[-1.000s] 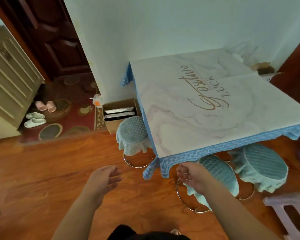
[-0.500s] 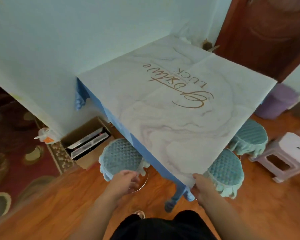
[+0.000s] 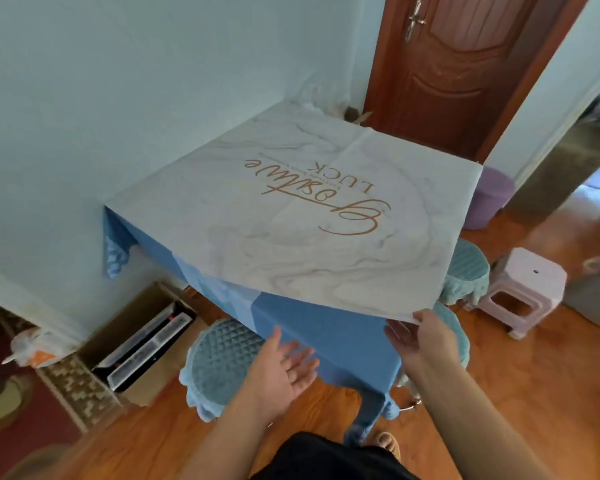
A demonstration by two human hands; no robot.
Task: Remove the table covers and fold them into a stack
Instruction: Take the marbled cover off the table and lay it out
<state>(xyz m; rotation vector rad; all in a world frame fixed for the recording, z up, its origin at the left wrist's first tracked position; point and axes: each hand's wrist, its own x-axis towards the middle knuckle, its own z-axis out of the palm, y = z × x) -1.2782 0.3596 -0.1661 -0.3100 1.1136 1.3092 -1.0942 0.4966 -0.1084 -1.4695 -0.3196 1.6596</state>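
Observation:
A white marbled table cover (image 3: pixel 291 216) with gold lettering lies over the table, its near corner raised. My right hand (image 3: pixel 420 336) pinches that lifted corner from below, thumb on top. Under it a blue table cover (image 3: pixel 326 327) shows, draped over the table's near corner and hanging toward the floor. My left hand (image 3: pixel 281 372) hovers with spread fingers just in front of the blue cover, holding nothing.
Stools with teal quilted covers stand around the table: one at the left front (image 3: pixel 222 358), one at the right (image 3: pixel 466 268). A white plastic stool (image 3: pixel 527 289), a purple bin (image 3: pixel 489 199), a cardboard box (image 3: pixel 142 341) and a brown door (image 3: pixel 458 64) surround it.
My right hand has lifted the marbled cover's near corner, baring the blue cover beneath. My left hand has moved up toward the table. The view has swung right and closer.

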